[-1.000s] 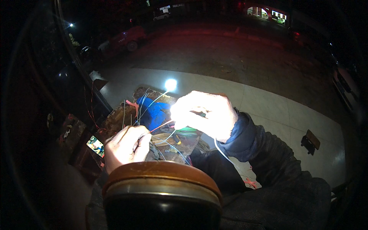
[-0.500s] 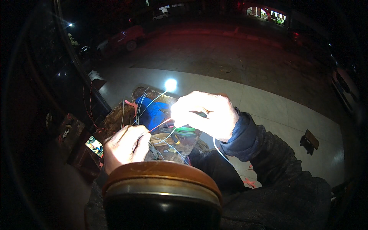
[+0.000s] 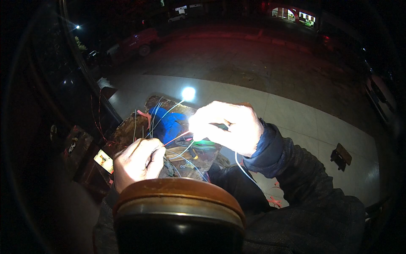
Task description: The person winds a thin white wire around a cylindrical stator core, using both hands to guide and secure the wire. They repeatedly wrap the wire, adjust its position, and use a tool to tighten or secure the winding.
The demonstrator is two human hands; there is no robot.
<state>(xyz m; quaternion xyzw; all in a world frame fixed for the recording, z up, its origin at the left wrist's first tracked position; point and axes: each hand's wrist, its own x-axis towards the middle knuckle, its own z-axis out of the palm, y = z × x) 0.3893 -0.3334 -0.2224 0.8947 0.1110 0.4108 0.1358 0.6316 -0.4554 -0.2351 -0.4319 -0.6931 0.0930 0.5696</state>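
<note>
A thin red wire [image 3: 176, 138] is stretched between my two hands. My left hand [image 3: 138, 162] is closed, with thumb and forefinger pinching the wire's lower left end. Higher and to the right, my right hand [image 3: 228, 127] pinches the other end; strong light washes out its fingertips. A white wire [image 3: 248, 175] hangs from below my right hand toward my lap. Beneath the hands, several thin grey wires [image 3: 154, 118] stick up beside a blue cloth [image 3: 170, 125] on a worn work table [image 3: 130, 125]. A small bright lamp [image 3: 188, 93] glows beyond them.
Green wire [image 3: 204, 144] and a yellow-and-black tool handle [image 3: 193, 153] lie on the table's near part. A lit phone [image 3: 104, 161] is left of my left hand. A brown rounded object [image 3: 179, 190] blocks the lower middle. Red scraps [image 3: 275, 202] lie on the tiled floor [image 3: 292, 114].
The phone's screen has changed to a paler, yellowish picture. Both hands and the red wire look almost the same as before.
</note>
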